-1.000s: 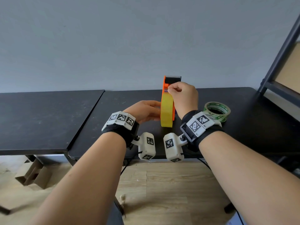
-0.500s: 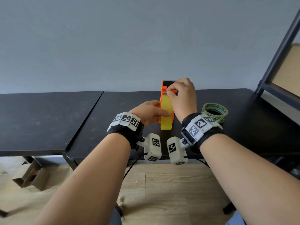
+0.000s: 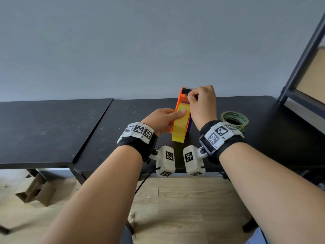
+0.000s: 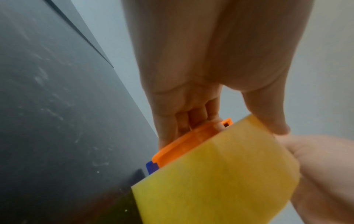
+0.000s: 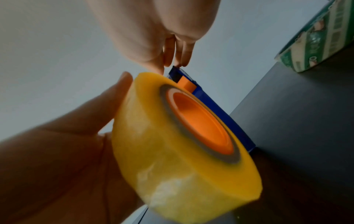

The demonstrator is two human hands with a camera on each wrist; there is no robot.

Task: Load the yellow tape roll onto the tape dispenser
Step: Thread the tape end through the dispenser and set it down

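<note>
The yellow tape roll point(image 3: 181, 124) sits on the orange hub point(image 5: 201, 124) of the tape dispenser point(image 3: 182, 97), which stands on edge on the black table point(image 3: 263, 124). My left hand point(image 3: 175, 113) grips it from the left, fingers point(image 4: 182, 127) against the orange side and thumb across the roll point(image 4: 220, 181). My right hand point(image 3: 191, 97) pinches at the dispenser's upper end, fingertips point(image 5: 184, 60) at the top of the blue side plate point(image 5: 220, 109). What lies between those fingertips is hidden.
A green-printed tape roll point(image 3: 234, 120) lies flat on the table just right of my right wrist. A second black table point(image 3: 44, 129) adjoins on the left. A dark metal shelf frame point(image 3: 302, 71) rises at the right. Cardboard point(image 3: 35, 189) lies on the wooden floor.
My left thumb has slid over onto the roll's outer face. My right hand's pinch has crept up from the roll's top toward the dispenser's upper end. The dispenser leans slightly.
</note>
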